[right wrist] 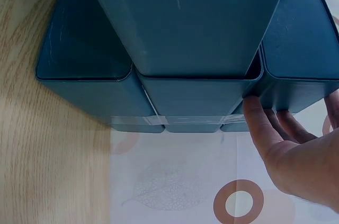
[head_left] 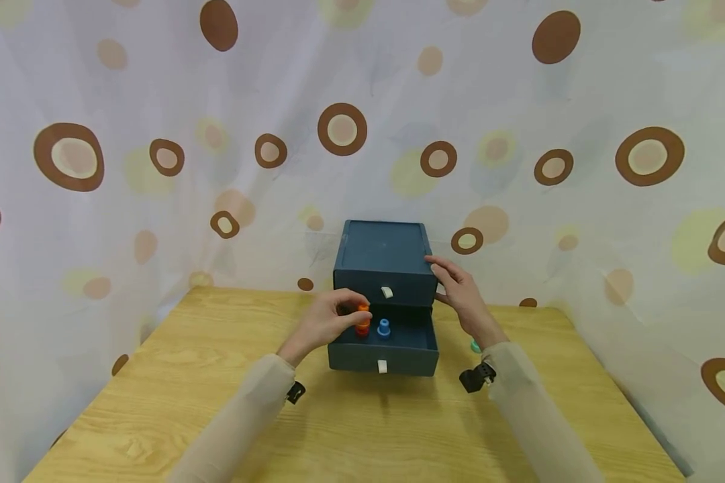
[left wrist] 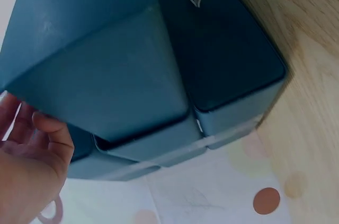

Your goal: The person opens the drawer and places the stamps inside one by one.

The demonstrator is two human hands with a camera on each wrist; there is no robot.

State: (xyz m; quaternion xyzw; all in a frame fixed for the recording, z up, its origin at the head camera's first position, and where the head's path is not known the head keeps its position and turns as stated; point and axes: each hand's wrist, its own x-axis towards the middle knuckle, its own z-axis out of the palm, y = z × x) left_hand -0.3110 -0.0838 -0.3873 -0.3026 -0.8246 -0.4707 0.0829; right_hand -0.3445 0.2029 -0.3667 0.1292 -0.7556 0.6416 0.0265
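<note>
My left hand (head_left: 332,318) reaches over the pulled-out drawer (head_left: 383,361) and pinches a small orange piece (head_left: 363,308) between thumb and fingers. Directly below that piece is a red one (head_left: 362,331), inside the drawer. A blue piece (head_left: 383,329), a small stepped cylinder with a flared base, stands beside them. In the left wrist view, the drawer's side hides the pieces. My right hand (head_left: 462,295) rests against the right side of the dark blue drawer cabinet (head_left: 387,248), fingers extended near its top edge. The right wrist view shows its thumb (right wrist: 257,121) at the cabinet's side.
Above the pulled-out drawer is a closed one with a white tab (head_left: 387,292); another closed drawer (left wrist: 228,49) lies below. A small green thing (head_left: 475,346) sits on the wooden table (head_left: 217,362) beside the right wrist. A patterned curtain (head_left: 278,201) hangs behind.
</note>
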